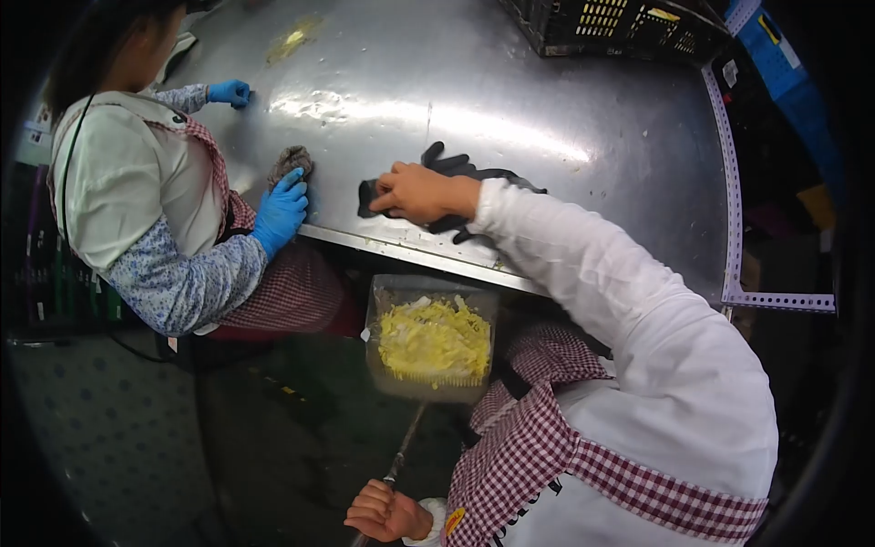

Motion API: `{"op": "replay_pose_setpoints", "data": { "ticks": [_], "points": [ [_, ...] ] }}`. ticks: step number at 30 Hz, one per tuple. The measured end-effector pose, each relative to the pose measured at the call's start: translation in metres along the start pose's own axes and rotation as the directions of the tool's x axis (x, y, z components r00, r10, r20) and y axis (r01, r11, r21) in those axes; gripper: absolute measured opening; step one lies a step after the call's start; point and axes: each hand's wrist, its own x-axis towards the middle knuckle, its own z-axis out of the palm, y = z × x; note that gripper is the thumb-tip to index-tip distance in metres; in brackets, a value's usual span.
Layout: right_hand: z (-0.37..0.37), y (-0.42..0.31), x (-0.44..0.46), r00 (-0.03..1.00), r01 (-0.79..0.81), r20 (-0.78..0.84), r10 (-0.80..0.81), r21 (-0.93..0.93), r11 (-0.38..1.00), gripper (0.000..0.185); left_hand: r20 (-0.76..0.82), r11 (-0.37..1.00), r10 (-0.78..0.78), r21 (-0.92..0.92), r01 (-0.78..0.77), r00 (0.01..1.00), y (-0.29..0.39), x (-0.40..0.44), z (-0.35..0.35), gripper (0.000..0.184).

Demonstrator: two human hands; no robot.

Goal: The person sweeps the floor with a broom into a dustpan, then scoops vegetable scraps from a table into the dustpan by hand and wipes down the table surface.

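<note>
My right hand (421,193) reaches over the metal table with its fingers curled onto black gloves (447,164). Dark glove material shows on both sides of the hand, and the fingertips grip a piece at the left. Low in view, my left hand (387,512) is closed around the thin handle (406,445) of a dustpan (381,296). The dustpan hangs beside the table's front edge, full of yellow and whitish scraps (433,342). Part of the handle is hidden by my fingers.
A co-worker in blue gloves (281,214) stands at the left, one hand at a grey-brown rag (292,167) on the metal table (583,100). A black plastic crate (629,27) sits at the back right. A perforated metal post (725,182) borders the right side.
</note>
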Motion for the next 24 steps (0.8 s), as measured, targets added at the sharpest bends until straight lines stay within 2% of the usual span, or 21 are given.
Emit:
{"op": "replay_pose_setpoints", "data": {
  "ticks": [1, 2, 4, 6, 7, 8, 10, 11, 14, 16, 18, 21, 24],
  "points": [
    [-0.011, -0.001, -0.009, 0.998, 0.015, 0.066, -0.014, -0.025, 1.0, 0.033, -0.018, 1.0, -0.006, 0.004, 0.006, 1.0, -0.002, 0.0, -0.002, 0.041],
    [-0.026, -0.003, -0.018, 0.981, -0.055, 0.184, 0.064, -0.055, 0.997, 0.04, -0.025, 1.0, -0.006, -0.004, 0.006, 1.0, -0.002, 0.0, -0.003, 0.041],
    [-0.054, 0.008, -0.039, 0.951, -0.085, 0.298, 0.084, -0.008, 0.996, 0.057, -0.028, 1.0, 0.023, -0.001, -0.023, 0.999, -0.002, 0.001, -0.002, 0.04],
    [-0.083, 0.011, -0.06, 0.883, -0.058, 0.465, 0.07, -0.04, 0.998, 0.074, -0.028, 1.0, 0.022, 0.0, -0.022, 0.999, 0.001, 0.002, 0.0, 0.04],
    [-0.084, 0.012, -0.067, 0.865, -0.052, 0.494, 0.091, -0.092, 0.994, 0.085, -0.02, 1.0, 0.025, 0.003, -0.025, 0.999, 0.002, 0.004, 0.0, 0.04],
    [-0.074, 0.014, -0.078, 0.934, -0.032, 0.354, 0.054, -0.066, 0.997, 0.075, -0.01, 1.0, 0.021, -0.003, -0.021, 1.0, 0.002, 0.005, -0.002, 0.04],
    [-0.071, 0.008, -0.092, 0.97, 0.023, 0.243, -0.013, -0.036, 0.999, 0.061, 0.019, 0.998, 0.033, 0.058, -0.034, 0.999, 0.004, 0.007, -0.003, 0.04],
    [-0.071, 0.002, -0.105, 0.986, -0.003, 0.167, 0.003, -0.002, 1.0, 0.045, 0.014, 0.998, 0.044, 0.038, -0.045, 0.999, 0.007, 0.007, -0.002, 0.041],
    [-0.092, -0.012, -0.158, 0.981, -0.097, 0.182, 0.074, 0.123, 0.988, 0.043, 0.016, 1.0, 0.025, -0.009, -0.025, 1.0, 0.011, 0.012, 0.006, 0.043],
    [-0.112, -0.02, -0.21, 0.975, -0.216, 0.006, 0.222, 0.257, 0.942, 0.042, 0.025, 1.0, -0.012, -0.012, 0.012, 1.0, 0.006, 0.015, 0.012, 0.043],
    [-0.136, -0.02, -0.271, 0.892, -0.37, -0.175, 0.416, 0.244, 0.896, 0.046, 0.084, 0.999, -0.048, -0.019, 0.05, 0.995, -0.005, 0.017, 0.022, 0.042],
    [-0.159, -0.007, -0.354, 0.659, -0.708, -0.284, 0.697, 0.078, 0.702, 0.051, 0.138, 0.998, -0.069, 0.007, 0.068, 0.988, -0.016, 0.021, 0.026, 0.042],
    [-0.142, 0.02, -0.425, 0.393, -0.913, -0.159, 0.906, -0.183, 0.364, 0.059, 0.18, 0.997, -0.059, 0.058, 0.049, 0.982, -0.013, 0.027, 0.02, 0.041]
  ]
}}
